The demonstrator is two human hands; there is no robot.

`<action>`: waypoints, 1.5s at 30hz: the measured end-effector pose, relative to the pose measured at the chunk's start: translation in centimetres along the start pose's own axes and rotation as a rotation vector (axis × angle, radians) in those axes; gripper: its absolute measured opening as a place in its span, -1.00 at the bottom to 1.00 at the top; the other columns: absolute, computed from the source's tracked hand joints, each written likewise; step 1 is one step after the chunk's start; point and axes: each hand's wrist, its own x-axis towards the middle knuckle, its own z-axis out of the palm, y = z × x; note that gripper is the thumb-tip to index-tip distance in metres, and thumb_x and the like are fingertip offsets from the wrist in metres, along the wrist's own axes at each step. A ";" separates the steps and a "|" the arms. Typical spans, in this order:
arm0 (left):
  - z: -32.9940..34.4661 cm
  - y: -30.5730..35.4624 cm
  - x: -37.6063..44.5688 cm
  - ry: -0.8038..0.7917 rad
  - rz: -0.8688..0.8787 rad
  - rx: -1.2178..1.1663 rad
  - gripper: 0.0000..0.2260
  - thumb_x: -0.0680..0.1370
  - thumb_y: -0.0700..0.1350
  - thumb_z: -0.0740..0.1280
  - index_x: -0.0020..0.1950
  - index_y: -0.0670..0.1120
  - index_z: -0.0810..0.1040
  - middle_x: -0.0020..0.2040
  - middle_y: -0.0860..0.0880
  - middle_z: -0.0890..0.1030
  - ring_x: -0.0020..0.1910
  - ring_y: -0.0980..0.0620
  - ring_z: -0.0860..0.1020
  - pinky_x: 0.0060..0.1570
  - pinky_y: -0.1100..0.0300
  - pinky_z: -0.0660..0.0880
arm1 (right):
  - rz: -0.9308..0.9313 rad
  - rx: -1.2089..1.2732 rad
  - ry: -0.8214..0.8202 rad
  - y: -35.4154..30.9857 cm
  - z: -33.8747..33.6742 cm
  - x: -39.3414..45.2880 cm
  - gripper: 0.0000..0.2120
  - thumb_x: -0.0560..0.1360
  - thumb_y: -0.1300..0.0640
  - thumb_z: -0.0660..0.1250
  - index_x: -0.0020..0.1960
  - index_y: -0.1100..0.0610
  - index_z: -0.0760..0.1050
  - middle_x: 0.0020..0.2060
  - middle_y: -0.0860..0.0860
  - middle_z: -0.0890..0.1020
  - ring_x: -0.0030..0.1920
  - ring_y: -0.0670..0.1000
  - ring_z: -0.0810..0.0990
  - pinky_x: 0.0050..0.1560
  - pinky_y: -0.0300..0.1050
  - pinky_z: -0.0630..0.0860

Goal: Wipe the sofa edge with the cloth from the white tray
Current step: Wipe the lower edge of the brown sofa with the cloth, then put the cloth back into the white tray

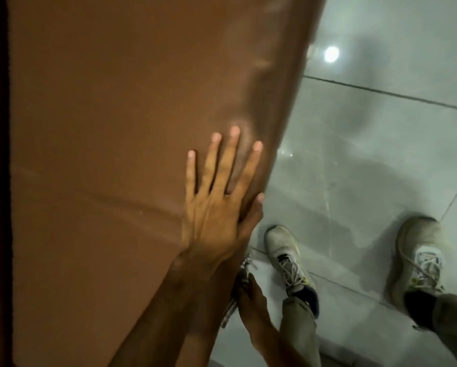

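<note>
Left hand (216,205) lies flat and fully spread on the brown sofa (116,128) top, holding nothing, apparently bracing it. Right hand (251,295) is closed around a checked cloth (239,282), pressed against the sofa edge (269,181) low beside the tiled floor (367,154), evidently wiping.

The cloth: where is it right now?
In the head view the cloth is low and just right of centre, bunched in the right hand against the sofa's right edge, below the flat left hand.
</note>
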 end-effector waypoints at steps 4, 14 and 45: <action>-1.6 1.5 -4.5 -0.004 -0.339 -0.156 -0.40 0.76 0.13 0.12 0.79 0.05 0.06 0.82 -0.11 -0.01 0.80 -0.11 -0.09 0.77 -0.17 -0.15 | -0.060 -0.358 -0.135 0.0 -2.5 -2.8 -0.72 0.77 0.11 0.21 0.32 -0.24 0.53 0.41 0.04 0.68 0.43 0.14 0.65 0.46 0.03 0.58; -8.9 14.0 -38.4 0.157 -1.689 -0.326 -0.33 0.74 0.31 -0.09 0.80 0.02 0.01 0.81 -0.09 -0.03 0.79 -0.12 -0.05 0.76 -0.27 -0.04 | -0.333 -1.379 -0.339 -7.9 -9.7 -20.9 -0.75 0.69 0.10 0.42 0.35 0.05 0.51 0.19 0.15 0.76 -0.13 -0.27 0.77 -0.22 -0.36 0.64; 15.3 60.9 -47.0 0.451 -3.050 -0.590 -0.35 0.74 0.21 -0.06 0.80 0.00 0.00 0.81 -0.14 0.01 0.80 -0.17 -0.05 0.70 -0.45 -0.08 | -1.574 -2.759 -1.342 38.9 -14.6 -19.5 -0.35 0.57 0.04 0.55 0.57 0.08 0.37 0.41 0.27 0.52 0.33 0.31 0.59 0.13 0.30 0.73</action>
